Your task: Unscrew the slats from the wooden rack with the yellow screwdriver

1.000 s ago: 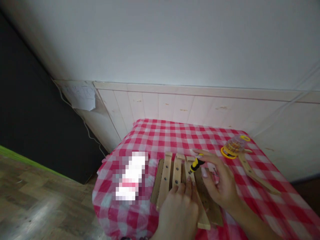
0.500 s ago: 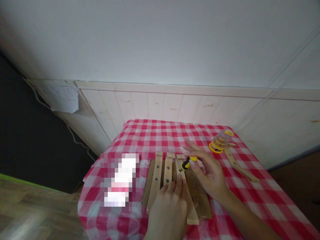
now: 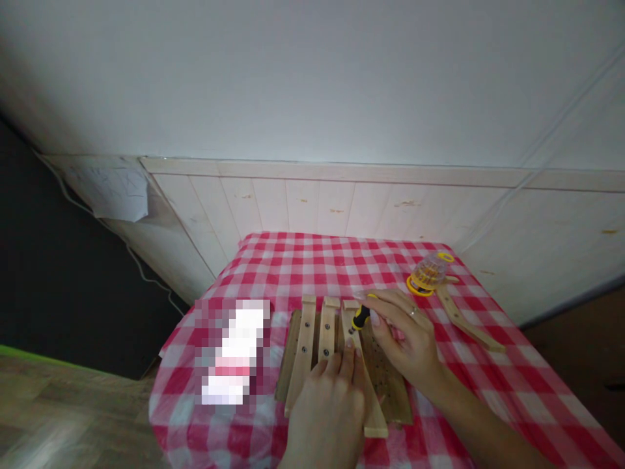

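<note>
In the head view, my right hand (image 3: 410, 345) grips a small yellow-and-black screwdriver (image 3: 361, 318). Its tip meets a dark screw near the top of the rightmost light wooden strip (image 3: 375, 417). My left hand (image 3: 326, 410) lies flat with fingers stretched forward across the strips, fingertips just below that screw. Two more strips, the left one (image 3: 299, 371) and the middle one (image 3: 328, 316), each show dark screws. All three rest on a darker board (image 3: 393, 387) dotted with small holes. My left palm hides the lower part of the middle strip.
A clear container with yellow ends (image 3: 428, 273) lies at the right back, beside a loose angled wooden piece (image 3: 463, 326). A blurred-out rectangular object (image 3: 239, 352) is on the left of the checked tablecloth (image 3: 293, 260). Behind the table rises a panelled wall (image 3: 332, 202).
My right hand's fingers have come down and closed further over the screwdriver's handle, which now stands a little more upright. My left hand and the strips stay in place.
</note>
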{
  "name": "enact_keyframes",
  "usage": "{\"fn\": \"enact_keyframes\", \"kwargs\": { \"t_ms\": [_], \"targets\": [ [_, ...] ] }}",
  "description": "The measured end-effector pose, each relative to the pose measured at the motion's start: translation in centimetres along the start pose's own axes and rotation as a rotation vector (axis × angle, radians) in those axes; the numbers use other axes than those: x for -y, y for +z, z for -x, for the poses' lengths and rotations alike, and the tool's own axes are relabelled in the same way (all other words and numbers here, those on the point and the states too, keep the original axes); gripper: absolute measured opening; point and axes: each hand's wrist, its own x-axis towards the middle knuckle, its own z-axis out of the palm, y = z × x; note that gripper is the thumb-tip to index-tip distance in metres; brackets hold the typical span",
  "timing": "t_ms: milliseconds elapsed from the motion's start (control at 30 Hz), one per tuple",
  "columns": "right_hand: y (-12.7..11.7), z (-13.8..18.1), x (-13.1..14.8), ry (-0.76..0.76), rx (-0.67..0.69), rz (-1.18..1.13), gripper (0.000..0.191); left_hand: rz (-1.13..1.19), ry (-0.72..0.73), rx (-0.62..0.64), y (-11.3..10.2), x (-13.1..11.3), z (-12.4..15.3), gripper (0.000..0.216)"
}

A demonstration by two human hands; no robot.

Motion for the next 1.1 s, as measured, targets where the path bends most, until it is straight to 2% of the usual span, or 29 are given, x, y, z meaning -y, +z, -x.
{"fn": "enact_keyframes", "kwargs": {
  "t_ms": [167, 233, 333, 400, 533, 700, 767, 967, 1100],
  "targets": [
    [0.3, 0.3, 0.1, 0.105, -0.023, -0.106, 0.015, -0.019, -0.002, -0.022, 0.4, 0.0, -0.1, 0.043],
    [0.5, 0.5, 0.1, 0.17, -0.003, -0.115, 0.018, -0.026, 0.007, -0.046, 0.6, 0.0, 0.0, 0.044],
    [0.5, 0.8, 0.1, 0.211, 0.062, -0.159, 0.032, -0.033, 0.024, -0.077, 0.7, 0.0, 0.0, 0.044],
    [0.4, 0.9, 0.0, 0.189, 0.103, -0.176, 0.034, -0.033, 0.025, -0.074, 0.7, 0.0, 0.0, 0.043],
    [0.1, 0.7, -0.1, 0.107, 0.172, -0.118, 0.028, -0.029, 0.01, -0.051, 0.5, 0.1, 0.1, 0.046],
    [0.1, 0.2, -0.1, 0.056, 0.043, 0.007, 0.013, -0.01, -0.009, -0.005, 0.4, 0.0, 0.2, 0.05],
    [0.1, 0.0, -0.1, 0.065, 0.034, 0.024, 0.012, -0.018, -0.012, -0.006, 0.5, 0.0, 0.1, 0.05],
    [0.0, 0.2, -0.5, 0.094, 0.112, -0.012, 0.039, -0.06, 0.025, -0.081, 0.9, 0.1, -0.1, 0.047],
    [-0.1, 0.5, -0.7, 0.104, 0.18, -0.087, 0.045, -0.072, 0.041, -0.13, 1.2, 0.2, 0.0, 0.048]
  ]
}}
